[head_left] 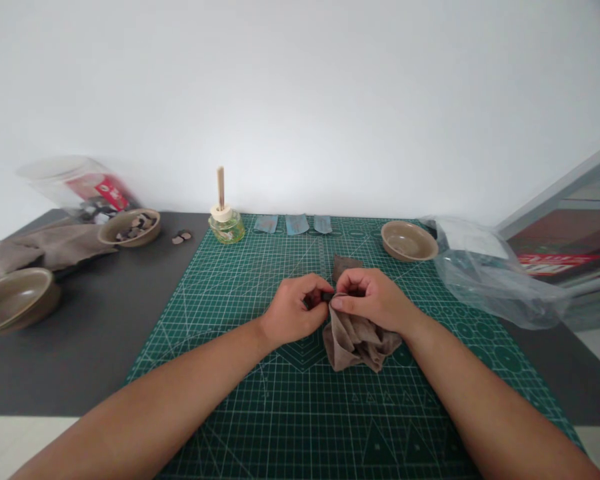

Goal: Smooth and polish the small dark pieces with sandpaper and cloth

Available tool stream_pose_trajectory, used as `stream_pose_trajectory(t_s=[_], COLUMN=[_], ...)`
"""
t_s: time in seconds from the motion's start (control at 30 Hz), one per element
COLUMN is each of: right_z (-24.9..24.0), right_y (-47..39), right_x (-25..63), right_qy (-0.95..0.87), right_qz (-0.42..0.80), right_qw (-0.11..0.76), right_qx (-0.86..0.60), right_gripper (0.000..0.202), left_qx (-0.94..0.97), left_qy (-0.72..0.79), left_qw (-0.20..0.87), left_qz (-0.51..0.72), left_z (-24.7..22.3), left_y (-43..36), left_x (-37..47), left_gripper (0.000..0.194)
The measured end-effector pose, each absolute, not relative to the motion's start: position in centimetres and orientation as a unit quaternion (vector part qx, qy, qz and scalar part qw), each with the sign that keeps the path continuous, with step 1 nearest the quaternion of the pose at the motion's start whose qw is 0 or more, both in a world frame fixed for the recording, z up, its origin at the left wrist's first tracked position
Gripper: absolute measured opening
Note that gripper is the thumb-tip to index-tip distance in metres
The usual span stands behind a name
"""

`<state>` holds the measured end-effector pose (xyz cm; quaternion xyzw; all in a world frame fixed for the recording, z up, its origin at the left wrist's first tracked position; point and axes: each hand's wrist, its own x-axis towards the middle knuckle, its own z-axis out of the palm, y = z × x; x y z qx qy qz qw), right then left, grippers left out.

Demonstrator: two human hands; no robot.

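My left hand (299, 308) pinches a small dark piece between thumb and fingertips; its kind is too small to make out. Pressed against it from the other side, my right hand (367, 298) grips a bunched brown cloth (355, 340) between thumb and fingers. The cloth hangs in folds below the right hand onto the green cutting mat (290, 407). A flat brown square of what looks like sandpaper (346, 265) lies just behind the right fingers. Where the two hands meet, the fingertips partly hide the dark piece.
Three bluish sheets (297, 225) lie along the mat's back edge, beside a reed diffuser (227, 223). A brown bowl (409, 241) and a clear plastic bag (495, 280) are at right. At left are a bowl of small pieces (130, 228), another bowl (17, 300) and a cloth (55, 247).
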<state>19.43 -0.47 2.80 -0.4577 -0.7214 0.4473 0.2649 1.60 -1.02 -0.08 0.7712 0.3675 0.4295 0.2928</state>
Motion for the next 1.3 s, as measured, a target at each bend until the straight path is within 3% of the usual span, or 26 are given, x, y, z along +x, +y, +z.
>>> stream_pose_trajectory(t_s=[0.47,0.83,1.3], right_z=[2.80,2.54,2.88], right_y=[-0.51,-0.40,-0.48], right_x=[19.54,19.82,19.33], right_qy=[-0.703,-0.715,-0.746], right_qz=[0.478,0.469,0.444], right_qw=[0.266,0.269,0.204], right_qx=[-0.454,-0.444,-0.453], right_gripper=[0.021,0.021,0.027], left_qx=[0.798,0.806,0.830], left_qy=[0.327,0.305,0.269], left_qw=[0.248,0.279,0.226], left_qz=[0.441,0.423,0.433], left_z=[-0.14,-0.22,-0.45], left_y=[-1.11,-1.13,-1.03], left_x=[1.36,1.21,1.32], left_gripper=[0.011,0.010,0.014])
